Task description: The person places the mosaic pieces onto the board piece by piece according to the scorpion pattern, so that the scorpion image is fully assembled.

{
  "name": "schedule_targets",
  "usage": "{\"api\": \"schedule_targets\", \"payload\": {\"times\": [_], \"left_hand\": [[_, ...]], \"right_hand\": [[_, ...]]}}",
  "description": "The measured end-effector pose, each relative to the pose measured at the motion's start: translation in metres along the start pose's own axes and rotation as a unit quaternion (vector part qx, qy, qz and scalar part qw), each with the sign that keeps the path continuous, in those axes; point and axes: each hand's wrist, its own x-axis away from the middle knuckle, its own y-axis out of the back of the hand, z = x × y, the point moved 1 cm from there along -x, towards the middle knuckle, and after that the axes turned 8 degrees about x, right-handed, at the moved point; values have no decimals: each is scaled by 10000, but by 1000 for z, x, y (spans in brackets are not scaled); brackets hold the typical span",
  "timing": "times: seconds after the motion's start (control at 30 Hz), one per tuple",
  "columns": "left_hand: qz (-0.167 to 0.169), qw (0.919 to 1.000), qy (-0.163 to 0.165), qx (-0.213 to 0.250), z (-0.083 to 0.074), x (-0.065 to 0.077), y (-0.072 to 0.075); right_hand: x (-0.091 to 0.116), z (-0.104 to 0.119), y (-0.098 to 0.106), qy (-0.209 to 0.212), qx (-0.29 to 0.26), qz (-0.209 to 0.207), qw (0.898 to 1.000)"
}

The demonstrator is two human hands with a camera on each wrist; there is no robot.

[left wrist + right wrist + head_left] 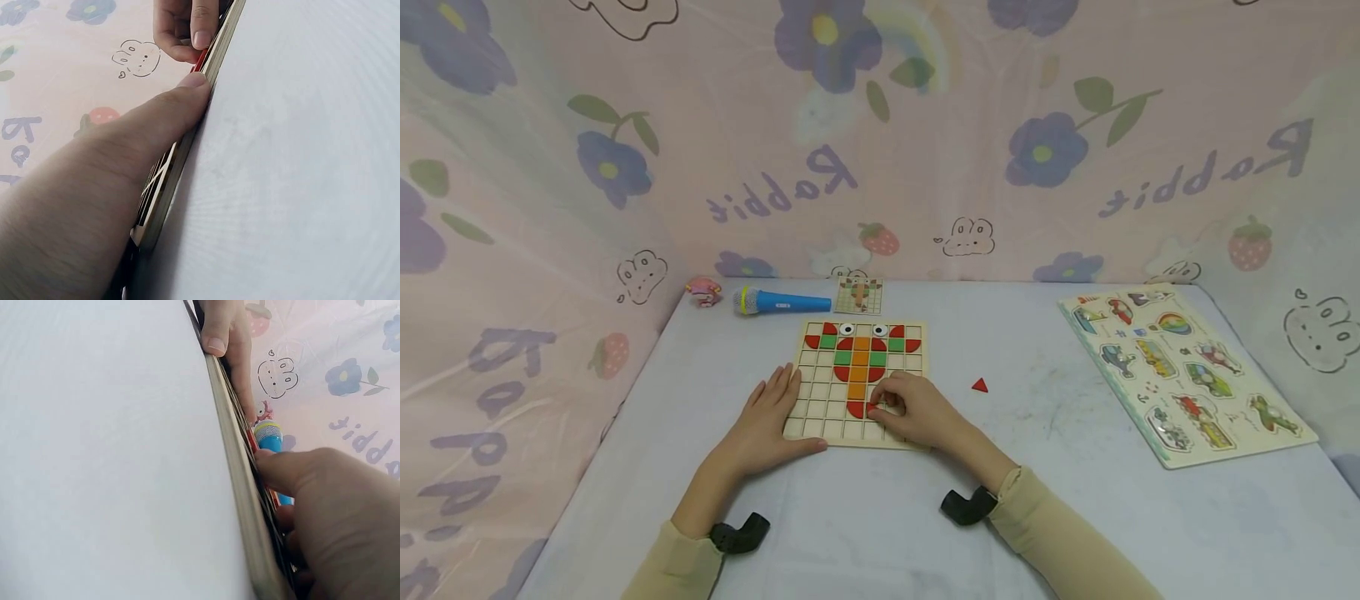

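Observation:
A wooden grid board [808, 408] lies flat, with red, green and orange pieces and two eye pieces [847, 330] set in its upper and middle squares. My left hand [760, 429] rests at the board's left side, fingers straight along it and thumb at the front edge. Over the lower middle squares, my right hand [917, 408] pinches a small red piece [870, 407] between thumb and fingertips, right beside a red quarter-round piece [856, 409]. The fingers hide part of the held piece. In the left wrist view the left thumb [181, 94] presses against the board's edge.
A red triangle [980, 386] lies right of the board. Behind it are a patterned card [859, 310], a blue toy microphone [790, 302] and a pink figurine [703, 290]. A vehicle puzzle board [1240, 417] lies at the right, and printed cloth [910, 183] hangs around the table.

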Motion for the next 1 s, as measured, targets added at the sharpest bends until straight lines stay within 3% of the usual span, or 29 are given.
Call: {"api": "schedule_targets", "payload": {"times": [0.37, 0.57, 0.8, 1.0], "left_hand": [[-9, 10000, -22, 11, -2, -1, 2], [12, 10000, 22, 23, 0, 0, 1], [-13, 10000, -21, 60, -1, 1, -2], [-47, 10000, -47, 28, -1, 2, -1]], "right_hand": [[-1, 0, 2, -27, -155, 33, 9999], [-4, -3, 34, -308, -453, 122, 9984], [16, -45, 91, -913, -140, 136, 9956], [43, -89, 107, -1465, 59, 375, 9885]]}}
